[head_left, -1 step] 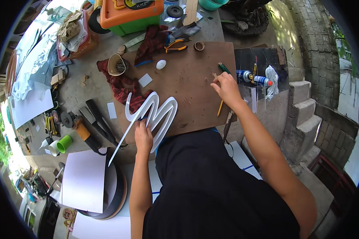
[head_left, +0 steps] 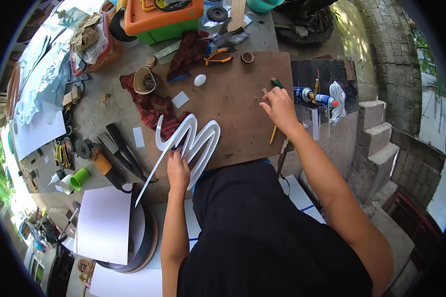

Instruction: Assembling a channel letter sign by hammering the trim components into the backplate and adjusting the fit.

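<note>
Left of frame centre, the left hand held the white M-shaped piece, its slender strokes seemingly wanting gentle support; whether the right hand, centre right, gripped anything, I could not tell.

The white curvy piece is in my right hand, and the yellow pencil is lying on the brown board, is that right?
Not quite: the head view shows the white curvy piece in your left hand, not your right. The yellow pencil is indeed lying on the brown board.
</note>
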`<state>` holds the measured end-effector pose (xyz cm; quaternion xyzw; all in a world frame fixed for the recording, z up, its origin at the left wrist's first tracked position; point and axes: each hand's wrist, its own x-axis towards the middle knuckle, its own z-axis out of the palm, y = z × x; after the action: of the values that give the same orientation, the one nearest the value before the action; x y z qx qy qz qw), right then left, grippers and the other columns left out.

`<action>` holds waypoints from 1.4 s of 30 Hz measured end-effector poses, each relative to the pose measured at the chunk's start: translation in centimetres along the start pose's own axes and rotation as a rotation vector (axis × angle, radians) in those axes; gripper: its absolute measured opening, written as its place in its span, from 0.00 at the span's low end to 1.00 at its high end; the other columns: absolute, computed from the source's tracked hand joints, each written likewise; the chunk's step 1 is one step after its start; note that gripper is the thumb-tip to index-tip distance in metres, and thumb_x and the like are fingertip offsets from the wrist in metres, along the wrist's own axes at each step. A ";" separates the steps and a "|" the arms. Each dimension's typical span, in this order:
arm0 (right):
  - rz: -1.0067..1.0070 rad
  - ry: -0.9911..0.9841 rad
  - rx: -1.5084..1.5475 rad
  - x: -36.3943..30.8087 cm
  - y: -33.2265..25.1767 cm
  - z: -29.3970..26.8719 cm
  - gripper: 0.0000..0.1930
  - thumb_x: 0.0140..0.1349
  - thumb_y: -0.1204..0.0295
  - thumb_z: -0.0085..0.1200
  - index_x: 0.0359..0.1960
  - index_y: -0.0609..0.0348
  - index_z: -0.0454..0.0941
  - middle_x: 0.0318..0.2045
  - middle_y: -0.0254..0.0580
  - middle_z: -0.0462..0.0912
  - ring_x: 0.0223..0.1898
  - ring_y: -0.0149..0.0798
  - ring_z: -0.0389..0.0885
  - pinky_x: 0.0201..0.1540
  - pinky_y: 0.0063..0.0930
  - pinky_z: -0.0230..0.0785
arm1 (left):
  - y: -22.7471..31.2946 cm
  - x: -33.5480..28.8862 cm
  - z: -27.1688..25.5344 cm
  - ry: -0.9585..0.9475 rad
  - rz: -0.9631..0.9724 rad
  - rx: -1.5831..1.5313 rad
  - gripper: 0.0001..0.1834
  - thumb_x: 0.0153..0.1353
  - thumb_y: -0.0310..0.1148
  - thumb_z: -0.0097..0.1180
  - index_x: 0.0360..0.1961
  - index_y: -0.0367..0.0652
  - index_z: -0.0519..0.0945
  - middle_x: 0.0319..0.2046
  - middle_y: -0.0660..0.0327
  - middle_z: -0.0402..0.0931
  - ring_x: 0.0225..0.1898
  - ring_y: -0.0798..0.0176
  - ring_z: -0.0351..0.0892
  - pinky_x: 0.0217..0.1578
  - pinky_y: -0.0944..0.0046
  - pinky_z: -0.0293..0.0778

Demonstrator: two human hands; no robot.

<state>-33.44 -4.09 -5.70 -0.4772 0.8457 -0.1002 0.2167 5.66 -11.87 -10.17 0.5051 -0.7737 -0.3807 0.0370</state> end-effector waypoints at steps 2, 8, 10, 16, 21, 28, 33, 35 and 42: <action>-0.146 0.080 -0.127 1.4 -1.3 0.4 0.07 0.57 0.68 0.68 0.33 0.57 0.87 0.42 0.40 0.80 0.48 0.46 0.76 0.54 0.41 0.68 | -0.1 -0.1 0.1 0.004 -0.018 -0.006 0.17 0.66 0.24 0.53 0.56 0.38 0.76 0.51 0.40 0.73 0.54 0.33 0.73 0.53 0.40 0.70; -0.233 -0.124 -0.569 5.1 -1.9 1.7 0.05 0.55 0.72 0.62 0.30 0.56 0.88 0.38 0.40 0.83 0.48 0.45 0.77 0.51 0.41 0.65 | 0.1 -0.3 0.2 0.011 -0.048 -0.026 0.19 0.65 0.24 0.53 0.58 0.39 0.76 0.53 0.41 0.73 0.56 0.33 0.72 0.56 0.41 0.69; -0.209 -0.148 -0.603 5.5 -1.9 2.1 0.05 0.56 0.72 0.60 0.30 0.55 0.89 0.38 0.41 0.84 0.48 0.44 0.77 0.51 0.41 0.65 | 0.2 -0.5 0.4 0.021 -0.065 -0.031 0.19 0.65 0.24 0.53 0.58 0.39 0.76 0.54 0.40 0.72 0.56 0.33 0.72 0.57 0.41 0.69; -0.157 -0.156 -0.598 6.0 -1.4 2.4 0.07 0.57 0.73 0.57 0.27 0.54 0.88 0.32 0.43 0.88 0.42 0.45 0.85 0.50 0.44 0.64 | 0.0 -0.6 0.8 0.042 -0.093 -0.074 0.19 0.66 0.25 0.54 0.58 0.40 0.76 0.55 0.40 0.72 0.58 0.33 0.71 0.58 0.42 0.68; 0.020 -0.286 -0.511 6.3 -1.3 1.8 0.05 0.54 0.68 0.65 0.28 0.55 0.88 0.29 0.47 0.88 0.37 0.50 0.87 0.46 0.47 0.65 | 0.1 -0.8 0.8 0.074 -0.088 -0.092 0.19 0.66 0.26 0.55 0.58 0.40 0.76 0.55 0.41 0.72 0.57 0.34 0.72 0.58 0.42 0.69; 0.092 -0.281 -0.444 6.1 -1.7 1.8 0.05 0.54 0.68 0.65 0.28 0.55 0.88 0.30 0.48 0.89 0.37 0.52 0.89 0.47 0.47 0.66 | 0.4 -0.8 0.7 0.076 -0.091 -0.122 0.18 0.66 0.26 0.55 0.57 0.40 0.77 0.53 0.43 0.73 0.56 0.35 0.72 0.57 0.43 0.69; 0.135 -0.264 -0.503 6.6 -2.0 2.7 0.05 0.54 0.69 0.65 0.28 0.56 0.88 0.31 0.49 0.89 0.37 0.53 0.89 0.47 0.47 0.66 | 0.3 -0.8 0.6 0.091 -0.078 -0.128 0.18 0.65 0.26 0.56 0.57 0.39 0.77 0.53 0.43 0.73 0.55 0.36 0.73 0.57 0.43 0.70; 0.149 -0.266 -0.510 6.6 -1.9 3.0 0.05 0.54 0.69 0.65 0.27 0.56 0.87 0.31 0.49 0.89 0.37 0.53 0.89 0.46 0.47 0.66 | 0.4 -0.8 0.7 0.095 -0.072 -0.146 0.18 0.66 0.26 0.56 0.56 0.39 0.77 0.53 0.42 0.73 0.55 0.36 0.73 0.57 0.43 0.70; 0.215 -0.141 -0.138 6.6 -3.5 -0.8 0.08 0.57 0.65 0.65 0.33 0.54 0.90 0.31 0.49 0.89 0.37 0.54 0.88 0.46 0.46 0.73 | 0.6 -0.7 0.8 0.083 -0.093 -0.160 0.18 0.65 0.27 0.57 0.57 0.39 0.78 0.54 0.43 0.73 0.55 0.36 0.73 0.56 0.44 0.70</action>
<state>-34.13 -11.57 -5.45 -0.4037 0.8795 0.0157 0.2517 5.24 -10.75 -10.11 0.5512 -0.7144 -0.4212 0.0914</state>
